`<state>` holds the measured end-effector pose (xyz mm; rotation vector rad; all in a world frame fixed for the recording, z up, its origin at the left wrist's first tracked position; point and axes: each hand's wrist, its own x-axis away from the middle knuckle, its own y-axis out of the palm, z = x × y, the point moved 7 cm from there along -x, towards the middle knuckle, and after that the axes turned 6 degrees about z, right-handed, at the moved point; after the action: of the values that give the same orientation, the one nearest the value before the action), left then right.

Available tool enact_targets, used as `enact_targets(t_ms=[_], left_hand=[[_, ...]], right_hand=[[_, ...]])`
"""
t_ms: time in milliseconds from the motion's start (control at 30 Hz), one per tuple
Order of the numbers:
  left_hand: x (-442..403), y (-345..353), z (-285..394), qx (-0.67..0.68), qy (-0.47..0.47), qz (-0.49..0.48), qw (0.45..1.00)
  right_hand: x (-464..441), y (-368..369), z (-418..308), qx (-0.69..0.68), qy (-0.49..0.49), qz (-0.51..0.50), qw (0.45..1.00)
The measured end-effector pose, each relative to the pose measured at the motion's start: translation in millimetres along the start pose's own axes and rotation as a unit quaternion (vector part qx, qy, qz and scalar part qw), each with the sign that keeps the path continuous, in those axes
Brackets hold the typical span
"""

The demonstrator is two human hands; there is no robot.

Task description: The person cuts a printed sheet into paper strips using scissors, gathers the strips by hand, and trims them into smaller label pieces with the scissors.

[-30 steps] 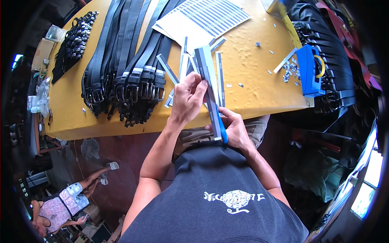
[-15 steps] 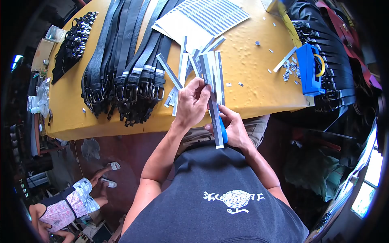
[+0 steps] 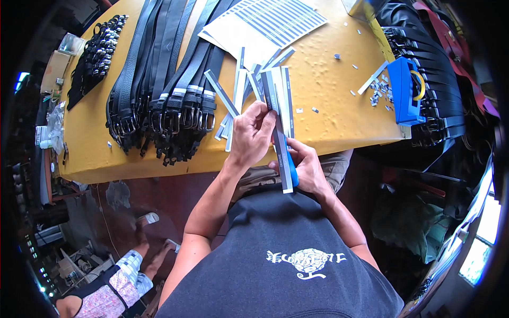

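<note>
My left hand [image 3: 253, 130] pinches a grey-and-white printed label strip [image 3: 282, 167] between thumb and fingers, at the table's front edge. The strip points down towards my shirt, and its upper part fans out over the table. Closed around the blue handle of what look like scissors [image 3: 292, 172], my right hand [image 3: 308, 168] is just right of the strip. The strip hides most of this tool, so its blades are hard to make out. Several cut label strips [image 3: 221, 94] lie loosely piled beyond my left hand. Printed label sheets [image 3: 265, 24] rest farther back.
Black belts with buckles [image 3: 169, 100] cover the table's left part; small black pieces with buckles [image 3: 103, 53] lie farther left. At right are a blue tape dispenser [image 3: 405, 93], small cut scraps [image 3: 380, 90] and more belts [image 3: 429, 79]. A person [image 3: 114, 289] is at lower left.
The person at lower left has moved down and to the right in the view. My hands and the strip have barely shifted; the strip's lower end is slightly higher.
</note>
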<state>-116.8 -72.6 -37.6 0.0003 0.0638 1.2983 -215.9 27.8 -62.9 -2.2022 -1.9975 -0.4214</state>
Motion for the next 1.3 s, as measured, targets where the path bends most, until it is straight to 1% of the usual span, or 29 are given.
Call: enact_targets(t_ms=[133,333,567,667,767,800,867,933,1067,1233,1300], left_hand=[[1,0,1,0.005,0.003,0.001,1.000],[0,0,-1,0.001,0.009,0.000,1.000],[1,0,-2,0.003,0.006,0.000,1.000],[1,1,-4,0.030,-0.006,0.001,1.000],[-8,-4,7,0.000,0.032,0.001,0.999],[-11,-7,11,0.025,0.013,0.012,1.000],[-17,-6,22,0.023,0.029,0.017,0.999],[-17,-6,16,0.010,0.030,0.005,0.999],[-10,2,9,0.001,0.009,-0.028,1.000],[-6,4,0,0.005,0.008,-0.035,0.999],[-6,4,-1,0.013,0.009,-0.032,0.999]], right_hand=[[0,1,0,-0.016,0.002,-0.005,1.000],[-1,-1,5,-0.002,-0.008,0.001,1.000],[0,-2,5,-0.018,0.004,0.001,1.000],[0,-2,8,-0.010,0.015,0.000,1.000],[2,-2,9,0.007,0.012,-0.001,1.000],[3,-1,8,0.018,0.007,-0.003,1.000],[4,0,5,0.022,0.008,-0.005,1.000],[6,1,2,0.008,0.021,-0.005,1.000],[3,-4,5,0.005,-0.005,0.011,1.000],[0,-5,0,0.011,-0.024,0.013,1.000],[0,-3,-1,0.017,-0.010,0.005,1.000]])
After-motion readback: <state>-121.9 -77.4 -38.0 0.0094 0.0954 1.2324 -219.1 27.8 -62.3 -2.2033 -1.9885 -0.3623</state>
